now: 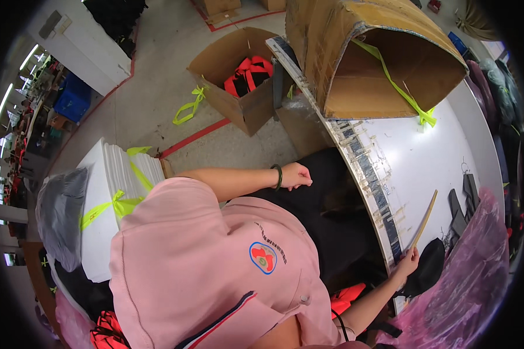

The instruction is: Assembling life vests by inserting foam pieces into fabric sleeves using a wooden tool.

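My left hand (pixel 297 176), with a dark green bangle on its wrist, is curled into a loose fist over my dark trousers (pixel 332 232). Nothing shows in its fingers. At the near edge of the white table (pixel 416 163), my right hand (pixel 409 264) is closed round the lower end of a thin wooden stick (pixel 427 219), flat like a ruler. The stick slants away across the tabletop. Just beside the right hand lies a rounded black piece (pixel 429 264) that looks like fabric. Several dark strips (pixel 463 205) lie farther right on the table.
A large open carton (pixel 346 64) with a yellow-green ribbon sits on the table's far part. On the floor, another carton (pixel 239 107) holds red-and-black goods. Tied white sheets (pixel 102 192) stand at my left. Pink plastic film (pixel 457 285) covers the right side.
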Demonstrator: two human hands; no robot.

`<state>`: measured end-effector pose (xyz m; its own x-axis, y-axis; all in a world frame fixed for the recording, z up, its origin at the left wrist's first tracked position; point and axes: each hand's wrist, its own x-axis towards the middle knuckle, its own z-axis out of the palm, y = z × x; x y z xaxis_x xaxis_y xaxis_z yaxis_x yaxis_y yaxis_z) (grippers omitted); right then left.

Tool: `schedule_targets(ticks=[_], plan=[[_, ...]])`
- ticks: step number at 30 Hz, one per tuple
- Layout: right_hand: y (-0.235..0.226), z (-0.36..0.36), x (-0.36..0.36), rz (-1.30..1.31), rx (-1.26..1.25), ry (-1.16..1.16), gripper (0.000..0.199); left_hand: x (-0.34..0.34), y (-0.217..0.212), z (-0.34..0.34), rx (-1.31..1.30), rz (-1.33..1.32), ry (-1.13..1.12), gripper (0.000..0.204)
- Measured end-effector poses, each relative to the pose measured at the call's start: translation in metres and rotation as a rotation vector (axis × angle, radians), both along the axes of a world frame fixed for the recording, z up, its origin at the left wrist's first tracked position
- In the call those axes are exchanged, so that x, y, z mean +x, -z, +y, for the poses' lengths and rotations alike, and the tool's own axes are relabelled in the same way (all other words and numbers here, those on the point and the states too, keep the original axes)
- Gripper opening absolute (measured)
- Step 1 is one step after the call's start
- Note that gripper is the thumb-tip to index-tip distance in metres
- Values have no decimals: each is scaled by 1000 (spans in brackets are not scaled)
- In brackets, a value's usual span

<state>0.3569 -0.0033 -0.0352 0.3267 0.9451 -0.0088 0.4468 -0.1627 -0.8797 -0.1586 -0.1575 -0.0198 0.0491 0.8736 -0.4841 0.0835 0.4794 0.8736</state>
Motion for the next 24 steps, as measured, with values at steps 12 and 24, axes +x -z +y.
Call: schedule_targets(ticks=[12, 24], plan=[[-31, -98, -22, -446, 297, 163, 25, 1, 8, 16, -43, 7, 26, 19], [-7, -183, -15, -262, 276, 300, 20, -87, -121, 136, 824, 882, -654, 103]])
